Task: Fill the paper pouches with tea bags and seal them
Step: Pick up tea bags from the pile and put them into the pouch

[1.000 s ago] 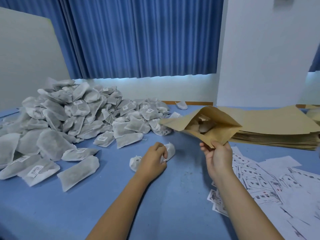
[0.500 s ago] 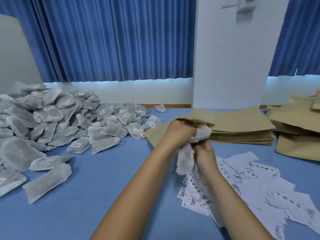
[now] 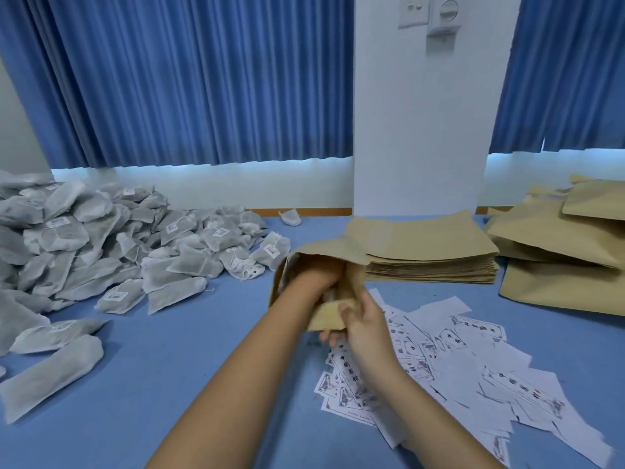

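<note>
Head view: the tea bag has gone into the pouch, hand and all.

Half a second ago the white tea bag hung at the mouth of the pouch; now the left hand is sunk to the wrist inside it and the bag no longer shows, so whether those fingers are clamped on it or have let go cannot be told. The right hand pinches the pouch's near lower edge, holding it up just above the table; the two hands are close together. This reads as one more bag loaded, with sealing not yet begun. The heap of tea bags lies to the left, the stack of flat pouches just beyond, and the paper slips near right.
</note>
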